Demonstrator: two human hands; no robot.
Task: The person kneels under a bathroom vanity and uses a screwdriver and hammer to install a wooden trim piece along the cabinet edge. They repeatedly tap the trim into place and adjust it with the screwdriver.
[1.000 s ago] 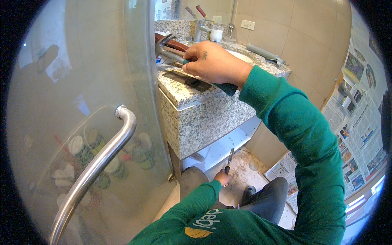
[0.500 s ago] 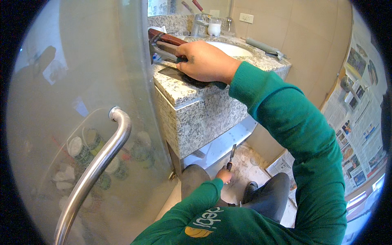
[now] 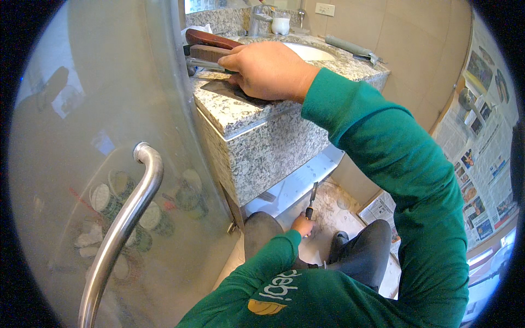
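Over the front left of the speckled granite countertop [image 3: 216,109], my right hand [image 3: 276,71] is closed round the dark green grip of what looks like a hammer [image 3: 206,64]. Its metal shaft shows left of my fingers; the rest of the grip is hidden by my hand. Close beside it lie a reddish-brown wooden handle [image 3: 213,39] and a brown block [image 3: 208,53], which my fingertips meet. A dark flat sheet or blade [image 3: 232,90] lies below my hand. Low between my knees, my left hand [image 3: 302,224] grips a chisel [image 3: 310,211] by its black handle, blade pointing up and away.
A sink basin [image 3: 309,52], a faucet [image 3: 257,22], a white cup [image 3: 280,24] and a grey tube [image 3: 347,48] are on the countertop. At left stands a frosted glass door with a metal handle [image 3: 123,224]. Newspaper [image 3: 481,158] covers the right side.
The view has shifted slightly. My right hand has brought the hammer lower, so its head no longer overlaps the reddish-brown handle. The chisel stays in my left hand.
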